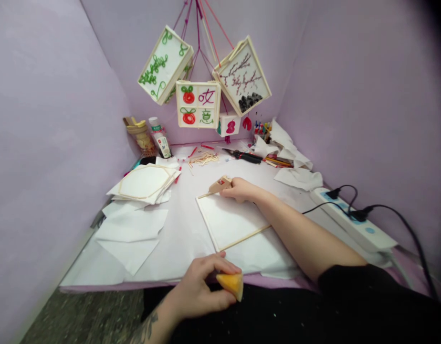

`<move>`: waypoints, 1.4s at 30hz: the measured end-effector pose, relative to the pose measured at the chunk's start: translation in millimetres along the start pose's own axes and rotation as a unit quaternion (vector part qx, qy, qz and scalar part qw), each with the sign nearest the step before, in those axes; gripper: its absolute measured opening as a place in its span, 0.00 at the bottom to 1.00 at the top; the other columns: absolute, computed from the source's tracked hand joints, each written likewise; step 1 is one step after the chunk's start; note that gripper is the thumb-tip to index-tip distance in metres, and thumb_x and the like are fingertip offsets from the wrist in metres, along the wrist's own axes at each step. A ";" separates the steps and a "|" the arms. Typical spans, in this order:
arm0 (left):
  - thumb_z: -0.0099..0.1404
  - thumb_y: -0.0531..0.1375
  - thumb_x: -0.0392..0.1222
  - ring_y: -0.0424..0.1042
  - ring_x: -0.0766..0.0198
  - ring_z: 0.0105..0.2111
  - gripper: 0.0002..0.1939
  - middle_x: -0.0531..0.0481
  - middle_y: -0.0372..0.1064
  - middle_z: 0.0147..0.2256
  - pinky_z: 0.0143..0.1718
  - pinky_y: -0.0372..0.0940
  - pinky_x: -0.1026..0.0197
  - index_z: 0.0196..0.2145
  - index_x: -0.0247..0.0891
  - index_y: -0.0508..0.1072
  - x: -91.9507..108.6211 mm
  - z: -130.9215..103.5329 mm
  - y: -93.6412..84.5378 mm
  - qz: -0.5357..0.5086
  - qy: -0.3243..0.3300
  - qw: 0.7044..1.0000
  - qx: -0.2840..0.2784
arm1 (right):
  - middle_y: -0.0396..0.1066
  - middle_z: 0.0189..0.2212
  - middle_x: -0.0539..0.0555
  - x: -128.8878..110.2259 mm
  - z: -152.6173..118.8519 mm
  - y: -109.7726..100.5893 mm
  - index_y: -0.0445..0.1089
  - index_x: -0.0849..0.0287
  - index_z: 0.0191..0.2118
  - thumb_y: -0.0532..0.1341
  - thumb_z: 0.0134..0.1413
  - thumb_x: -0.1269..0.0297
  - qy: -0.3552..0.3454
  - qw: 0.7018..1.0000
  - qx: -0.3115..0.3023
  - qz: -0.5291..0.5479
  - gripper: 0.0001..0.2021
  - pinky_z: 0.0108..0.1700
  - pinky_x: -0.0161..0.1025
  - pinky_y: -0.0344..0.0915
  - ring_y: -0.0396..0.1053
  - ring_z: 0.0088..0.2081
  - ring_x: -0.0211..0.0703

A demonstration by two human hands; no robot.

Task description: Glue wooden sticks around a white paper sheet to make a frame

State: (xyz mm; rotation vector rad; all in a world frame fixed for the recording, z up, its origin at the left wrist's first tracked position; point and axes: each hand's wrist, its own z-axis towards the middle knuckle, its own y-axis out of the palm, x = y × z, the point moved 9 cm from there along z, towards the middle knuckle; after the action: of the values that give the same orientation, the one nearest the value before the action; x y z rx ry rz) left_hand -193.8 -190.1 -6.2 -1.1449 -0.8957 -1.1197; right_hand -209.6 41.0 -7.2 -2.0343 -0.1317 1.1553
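Near the table's front edge, my left hand (202, 282) pinches a yellow-orange wedge-shaped piece (230, 284) between thumb and fingers; I cannot tell what it is. My right hand (242, 189) is farther in, closed around a small tan block (219, 184) with a red mark on its face. This block is at the far edge of a thin wooden frame (244, 236) with a white sheet (231, 212) inside, lying on the table. My right forearm hides the frame's right side.
Decorated panels (198, 104) hang from cords at the back. Paper sheets and a hexagonal frame (146, 181) lie left. Behind are a glue bottle (160, 138), a jar (142, 138), thin sticks (205, 158) and pliers (244, 156). At right are crumpled paper (298, 178) and a power strip (356, 222).
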 end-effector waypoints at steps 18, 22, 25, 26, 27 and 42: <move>0.52 0.68 0.39 0.74 0.61 0.42 0.19 0.48 0.75 0.42 0.61 0.53 0.46 0.42 0.40 0.71 2.1 1.0 -0.2 0.005 0.001 1.000 0.000 | 0.69 0.24 0.51 -5.9 -2.1 4.9 0.71 0.63 0.35 0.61 0.48 0.61 -0.012 1.000 -0.007 0.013 0.10 0.21 0.29 0.55 0.64 0.23 0.34; 0.52 0.67 0.38 0.74 0.61 0.42 0.18 0.48 0.75 0.41 0.61 0.53 0.47 0.41 0.40 0.71 2.3 1.0 -0.3 0.005 -0.001 1.000 0.001 | 0.68 0.23 0.51 -4.5 -1.0 8.0 0.71 0.63 0.34 0.62 0.47 0.61 -0.011 1.000 -0.017 -0.004 0.11 0.21 0.29 0.55 0.64 0.23 0.35; 0.52 0.68 0.38 0.74 0.61 0.42 0.19 0.48 0.75 0.41 0.60 0.53 0.46 0.42 0.40 0.71 2.7 0.8 0.2 0.006 0.004 1.000 -0.001 | 0.68 0.24 0.51 -4.1 -0.3 7.4 0.71 0.63 0.35 0.61 0.47 0.60 -0.013 1.000 -0.011 -0.001 0.11 0.22 0.29 0.55 0.64 0.23 0.35; 0.52 0.68 0.38 0.74 0.61 0.42 0.19 0.48 0.75 0.41 0.60 0.53 0.46 0.42 0.40 0.70 2.7 0.7 0.1 0.007 0.006 1.000 0.000 | 0.69 0.25 0.51 -4.1 0.0 7.1 0.71 0.63 0.35 0.61 0.48 0.60 -0.014 1.000 -0.009 0.001 0.11 0.22 0.29 0.56 0.64 0.23 0.35; 0.52 0.68 0.38 0.74 0.61 0.42 0.19 0.49 0.75 0.41 0.60 0.53 0.46 0.42 0.40 0.70 2.6 0.6 -0.1 0.009 0.007 1.000 0.001 | 0.69 0.25 0.51 -4.3 0.4 7.1 0.71 0.63 0.35 0.61 0.48 0.60 -0.015 1.000 -0.008 0.001 0.11 0.22 0.29 0.56 0.64 0.23 0.35; 0.52 0.68 0.37 0.74 0.63 0.42 0.19 0.50 0.75 0.42 0.61 0.53 0.49 0.42 0.41 0.70 4.0 0.7 -0.2 0.005 0.012 1.000 0.005 | 0.70 0.26 0.52 -2.0 0.5 9.1 0.71 0.64 0.35 0.63 0.46 0.60 -0.005 1.000 -0.016 -0.015 0.12 0.21 0.29 0.54 0.65 0.24 0.35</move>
State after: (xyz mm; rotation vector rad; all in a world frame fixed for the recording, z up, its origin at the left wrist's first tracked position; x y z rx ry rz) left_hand -193.1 -190.3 -2.2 -1.1254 -0.8749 -1.1168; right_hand -213.7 34.1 -12.1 -2.0481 -0.1863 1.1519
